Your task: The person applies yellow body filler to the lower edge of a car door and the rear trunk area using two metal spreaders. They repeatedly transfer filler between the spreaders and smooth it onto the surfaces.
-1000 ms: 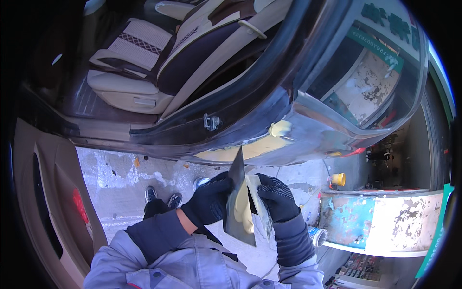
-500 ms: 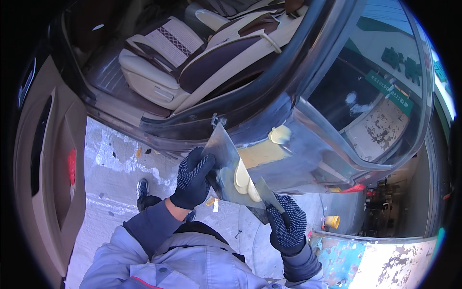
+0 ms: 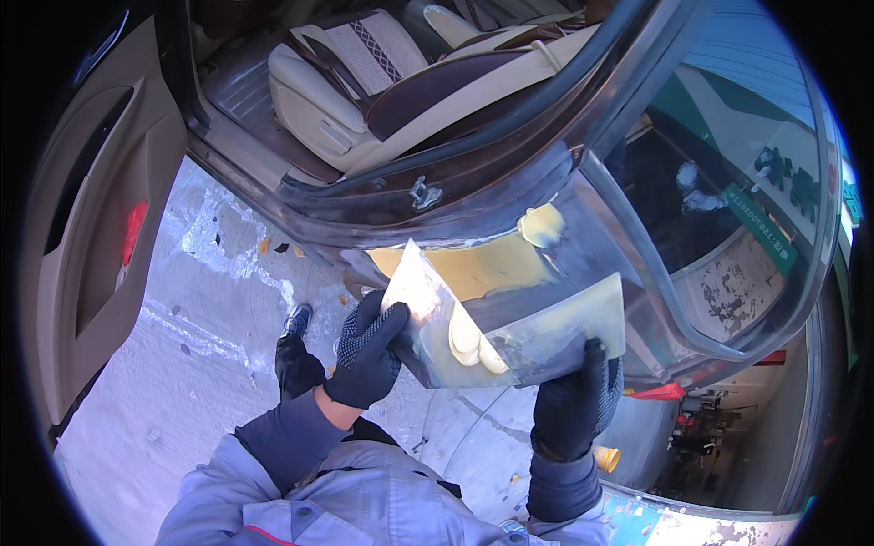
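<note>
in the head view, the black-gloved left hand (image 3: 366, 353) pinches a glossy grey flat plate (image 3: 421, 305) with a thick cream paste lump (image 3: 464, 338) right of its grip; the black-gloved right hand (image 3: 575, 408) grips a smeared translucent rectangular sheet (image 3: 569, 318).

On the car window (image 3: 728, 164), mirrored in the glass: a green strip (image 3: 760, 227) with a row of small pale characters and digits, reversed; just up and right of it, large dark green characters (image 3: 790, 185). At the far right rim, partly cut off: teal lettering (image 3: 852, 200), too small to read.
</note>
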{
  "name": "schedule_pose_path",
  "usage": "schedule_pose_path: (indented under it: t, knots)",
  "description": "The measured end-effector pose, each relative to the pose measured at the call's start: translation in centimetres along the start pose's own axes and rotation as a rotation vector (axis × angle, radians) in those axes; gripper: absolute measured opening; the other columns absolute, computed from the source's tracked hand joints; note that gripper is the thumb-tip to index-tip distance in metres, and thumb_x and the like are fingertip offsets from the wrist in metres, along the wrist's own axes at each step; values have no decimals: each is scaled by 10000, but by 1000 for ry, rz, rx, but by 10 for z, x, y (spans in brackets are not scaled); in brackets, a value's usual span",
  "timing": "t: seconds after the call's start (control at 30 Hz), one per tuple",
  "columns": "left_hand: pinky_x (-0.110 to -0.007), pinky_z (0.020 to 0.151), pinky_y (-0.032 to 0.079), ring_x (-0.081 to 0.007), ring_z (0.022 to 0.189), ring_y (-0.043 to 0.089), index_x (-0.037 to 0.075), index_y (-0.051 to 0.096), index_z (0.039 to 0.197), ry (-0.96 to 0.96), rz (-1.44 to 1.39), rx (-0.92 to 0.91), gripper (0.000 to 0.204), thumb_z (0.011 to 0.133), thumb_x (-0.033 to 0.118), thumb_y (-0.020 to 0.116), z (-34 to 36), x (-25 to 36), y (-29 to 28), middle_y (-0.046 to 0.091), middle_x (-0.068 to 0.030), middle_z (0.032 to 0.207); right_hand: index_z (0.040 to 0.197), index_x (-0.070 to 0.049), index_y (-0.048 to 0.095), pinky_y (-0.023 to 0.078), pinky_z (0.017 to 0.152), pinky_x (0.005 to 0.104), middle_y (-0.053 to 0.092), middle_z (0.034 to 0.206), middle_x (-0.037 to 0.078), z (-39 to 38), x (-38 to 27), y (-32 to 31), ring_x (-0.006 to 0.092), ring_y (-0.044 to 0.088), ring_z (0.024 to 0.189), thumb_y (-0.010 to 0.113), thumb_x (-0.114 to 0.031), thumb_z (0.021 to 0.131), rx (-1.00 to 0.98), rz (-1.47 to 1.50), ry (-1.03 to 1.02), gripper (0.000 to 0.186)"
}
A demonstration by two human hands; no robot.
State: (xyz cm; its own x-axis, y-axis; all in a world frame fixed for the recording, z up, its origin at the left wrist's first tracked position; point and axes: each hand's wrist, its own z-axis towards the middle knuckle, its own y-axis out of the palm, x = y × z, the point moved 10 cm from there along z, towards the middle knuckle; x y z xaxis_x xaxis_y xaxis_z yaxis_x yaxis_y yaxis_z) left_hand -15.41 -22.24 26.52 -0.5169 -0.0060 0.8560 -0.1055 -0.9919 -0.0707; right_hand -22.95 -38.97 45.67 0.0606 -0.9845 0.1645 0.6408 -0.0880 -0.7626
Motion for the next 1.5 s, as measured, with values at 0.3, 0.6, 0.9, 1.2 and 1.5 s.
schedule_pose_path:
  t: [0.3, 0.6, 0.9, 1.2, 1.5]
  knots:
    - [-341, 857, 537, -200, 1015, 642, -13, 635, 1181, -702, -996, 328, 210, 973, -4, 607, -1, -72, 7, 629, -129, 1172, 1106, 40, 689, 549, 753, 359, 736, 967, 156, -32, 6, 80, 274, 723, 837, 636, -68, 950, -683, 908, 530, 197]
    - [-415, 1020, 518, -266, 1132, 657, 57, 528, 1356, -1025, -2027, 205, 336, 1028, 126, 503, -21, -39, 65, 661, -123, 1202, 1055, 25, 692, 516, 683, 329, 699, 874, 136, -17, 42, 120, 242, 654, 739, 707, -121, 925, -794, 983, 724, 196]
    - [-428, 1087, 469, -271, 1203, 614, 43, 556, 1317, -1061, -1893, 322, 323, 1005, 123, 535, -43, -86, 42, 629, -131, 1265, 979, -37, 728, 550, 723, 411, 712, 879, 145, 98, 56, 93, 338, 696, 792, 726, -138, 899, -630, 126, -125, 129]
    - [-398, 1064, 487, -254, 1169, 635, 27, 564, 1302, -1075, -1886, 310, 307, 1008, 113, 544, -56, -94, 52, 648, -128, 1231, 1010, -26, 732, 560, 743, 409, 721, 924, 164, 111, 46, 118, 348, 702, 819, 717, -133, 903, -696, 90, -213, 152]
    - [-376, 1056, 489, -239, 1159, 636, 14, 565, 1298, -1093, -1891, 320, 302, 1010, 102, 554, -56, -97, 52, 644, -130, 1236, 1002, -16, 725, 557, 745, 424, 716, 922, 175, 109, 46, 127, 363, 698, 818, 692, -117, 914, -745, 132, -162, 138]
